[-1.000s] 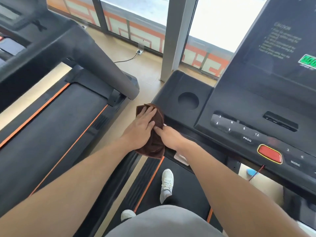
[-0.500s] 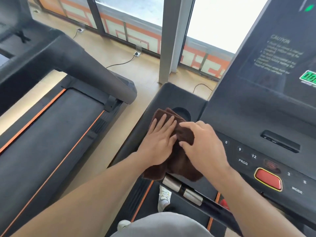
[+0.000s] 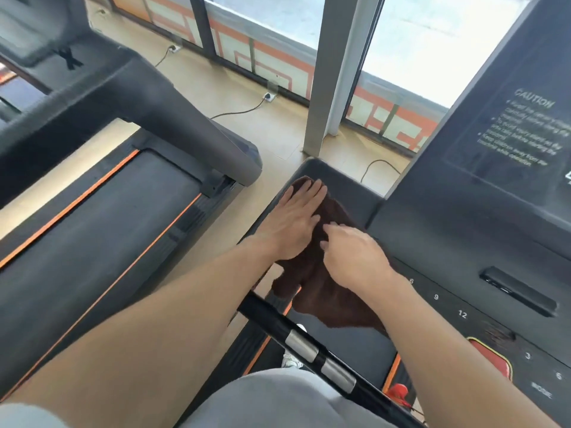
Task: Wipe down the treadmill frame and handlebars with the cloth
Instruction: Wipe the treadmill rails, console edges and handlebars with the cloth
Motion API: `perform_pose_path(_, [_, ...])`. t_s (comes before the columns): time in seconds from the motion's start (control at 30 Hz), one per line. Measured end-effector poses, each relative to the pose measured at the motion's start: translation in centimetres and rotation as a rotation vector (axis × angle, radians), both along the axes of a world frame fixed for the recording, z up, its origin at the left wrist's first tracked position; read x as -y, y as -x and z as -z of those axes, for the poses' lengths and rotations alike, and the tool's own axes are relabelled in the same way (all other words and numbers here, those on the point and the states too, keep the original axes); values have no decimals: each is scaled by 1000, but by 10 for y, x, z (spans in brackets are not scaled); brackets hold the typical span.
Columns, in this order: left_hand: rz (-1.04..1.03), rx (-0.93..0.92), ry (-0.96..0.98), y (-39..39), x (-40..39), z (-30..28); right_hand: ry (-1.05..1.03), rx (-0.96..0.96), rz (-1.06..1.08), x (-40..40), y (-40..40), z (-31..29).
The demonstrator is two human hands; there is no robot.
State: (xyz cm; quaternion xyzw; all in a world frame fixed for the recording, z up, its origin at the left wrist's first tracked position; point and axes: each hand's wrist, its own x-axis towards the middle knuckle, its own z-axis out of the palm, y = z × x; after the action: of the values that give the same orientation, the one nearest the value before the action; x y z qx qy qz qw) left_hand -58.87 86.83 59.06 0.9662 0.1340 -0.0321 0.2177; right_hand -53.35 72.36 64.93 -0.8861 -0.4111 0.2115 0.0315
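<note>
Left hand (image 3: 290, 223) flat, fingers straight toward 12 o'clock, pressing cloth (image 3: 324, 285) onto treadmill (image 3: 312, 169); right hand (image 3: 352, 254) pinching cloth.

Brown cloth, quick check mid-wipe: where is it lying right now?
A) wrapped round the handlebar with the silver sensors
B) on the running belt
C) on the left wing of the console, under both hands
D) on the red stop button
C: the brown cloth lies on the console's left wing, left hand flat on it, right hand on it too.
</note>
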Motion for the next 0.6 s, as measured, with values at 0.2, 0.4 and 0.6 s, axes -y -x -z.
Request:
perform_pose_path(0.2, [-384, 187, 162, 74, -23, 12, 91, -122, -23, -26, 5, 27])
perform_pose_path(0.4, [-525, 164, 245, 96, -8, 18, 229, 110, -194, -16, 5, -6])
perform_pose_path(0.6, [-479, 145, 246, 96, -10, 16, 340, 69, -20, -31, 5, 15])
